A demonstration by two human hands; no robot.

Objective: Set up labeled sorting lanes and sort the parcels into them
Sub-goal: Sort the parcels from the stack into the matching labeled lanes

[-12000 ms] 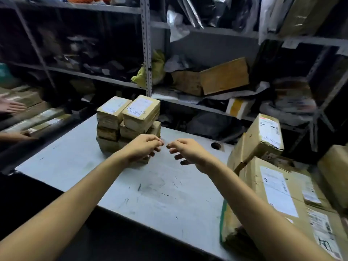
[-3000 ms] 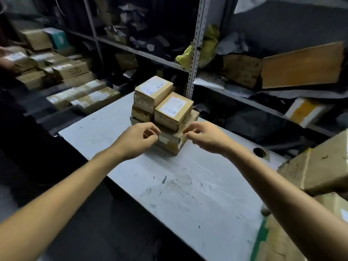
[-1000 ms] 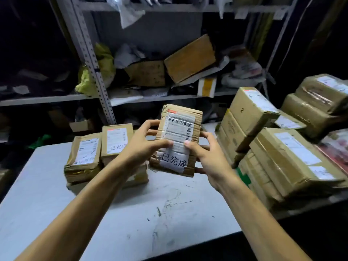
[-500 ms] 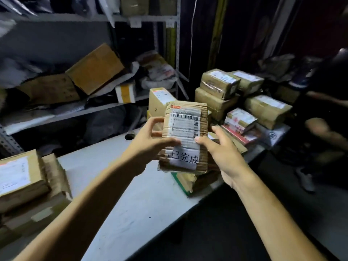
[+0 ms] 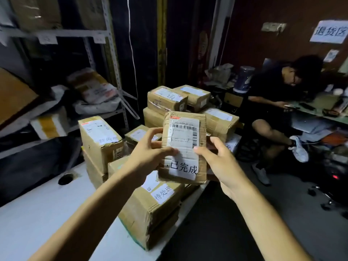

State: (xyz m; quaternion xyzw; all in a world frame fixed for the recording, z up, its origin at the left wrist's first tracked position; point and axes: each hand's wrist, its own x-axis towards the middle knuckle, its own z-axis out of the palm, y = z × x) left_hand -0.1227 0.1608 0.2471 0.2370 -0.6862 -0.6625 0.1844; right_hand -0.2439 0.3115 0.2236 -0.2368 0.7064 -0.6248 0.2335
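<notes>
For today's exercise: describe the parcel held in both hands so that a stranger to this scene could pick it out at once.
Start at the white table piled with brown cardboard boxes. Above that pile, the left hand and right hand hold up a small flat brown cardboard parcel. Unlike the boxes marked 待处理, its white tag reads 已完成.

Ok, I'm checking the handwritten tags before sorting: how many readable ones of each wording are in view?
已完成: 1, on the held parcel
待处理: 2, on the upright box and the large front box
退货区: 1, the wall sign
Total: 4
</notes>
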